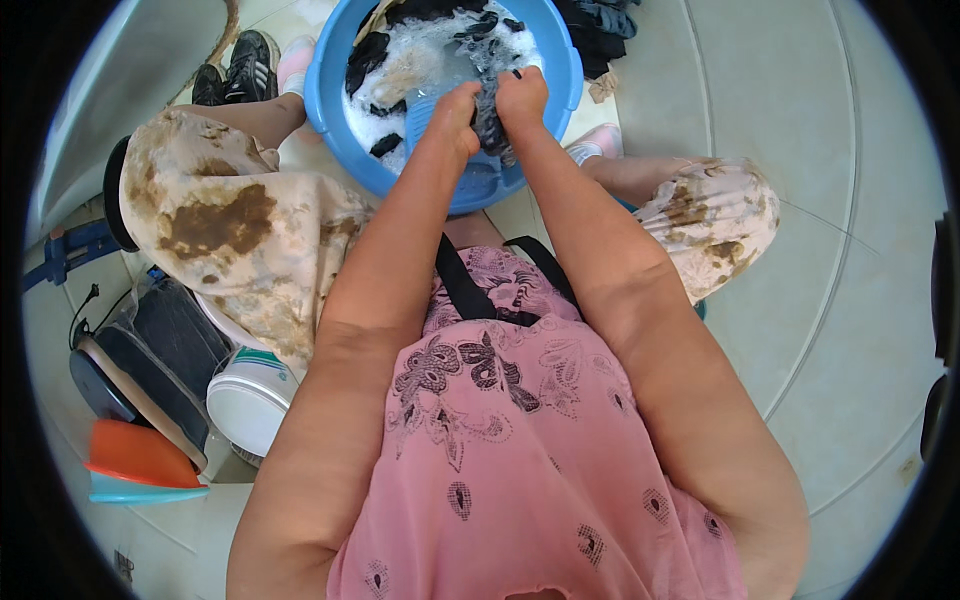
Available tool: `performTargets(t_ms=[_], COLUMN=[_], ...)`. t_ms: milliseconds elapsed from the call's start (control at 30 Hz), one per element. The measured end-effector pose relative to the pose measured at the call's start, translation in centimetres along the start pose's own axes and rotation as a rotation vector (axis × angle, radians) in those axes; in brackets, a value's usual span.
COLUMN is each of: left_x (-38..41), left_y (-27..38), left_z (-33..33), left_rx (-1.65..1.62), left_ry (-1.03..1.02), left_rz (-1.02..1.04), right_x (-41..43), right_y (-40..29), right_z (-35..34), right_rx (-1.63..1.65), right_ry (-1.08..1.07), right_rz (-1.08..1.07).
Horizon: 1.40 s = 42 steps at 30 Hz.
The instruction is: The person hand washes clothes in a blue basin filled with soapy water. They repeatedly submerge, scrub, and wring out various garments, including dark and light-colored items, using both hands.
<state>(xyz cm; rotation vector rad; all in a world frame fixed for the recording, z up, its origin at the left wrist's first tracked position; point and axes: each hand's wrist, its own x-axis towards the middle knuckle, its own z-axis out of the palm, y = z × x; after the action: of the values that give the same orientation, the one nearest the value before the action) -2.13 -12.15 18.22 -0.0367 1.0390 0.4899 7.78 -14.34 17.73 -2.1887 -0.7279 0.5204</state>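
Observation:
Before me stands a round blue plastic washtub of sudsy water. Both my hands are over its near part, gripping one dark, wet, foam-streaked garment stretched between them. My left hand holds it from the left, its thumb side towards the cloth. On the opposite side my right hand is closed around it, with a bit of black cloth showing between the fingers. A ribbed blue washboard surface slopes beneath, partly covered by my left hand. More black clothes lie half sunk in white foam around the tub.
Beyond the tub's right side lies a heap of dark clothes. Black sneakers stand at upper left. A white lidded bucket, an orange basin and a plastic-wrapped dark object sit at my left. My knees flank the tub.

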Motion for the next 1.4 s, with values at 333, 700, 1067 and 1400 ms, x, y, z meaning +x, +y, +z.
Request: performTargets(t_ms=[333,700,1067,1400], left_x=[2.6,0.1,-1.1,0.8], left_y=[2.3,-1.3,0.5,0.9], left_z=[-4.5,0.6,-0.1,-2.0], left_rx=[-0.320,0.020,-0.079,-0.180], left_ry=[-0.069,-0.010,-0.053,0.043], left_rz=[0.118,0.090,0.052,0.122], right_x=[-2.1,-1.8,-1.6,-2.8], right_y=[1.0,-4.1,-4.3,-1.8], right_z=[-3.2,-2.1,-1.4,-2.6], right_rx=[1.003,-0.118,-0.164,0.389], right_ry=[-0.310,0.044,0.027,-0.502], right_rz=[0.542,-0.045,-0.010,0.357])
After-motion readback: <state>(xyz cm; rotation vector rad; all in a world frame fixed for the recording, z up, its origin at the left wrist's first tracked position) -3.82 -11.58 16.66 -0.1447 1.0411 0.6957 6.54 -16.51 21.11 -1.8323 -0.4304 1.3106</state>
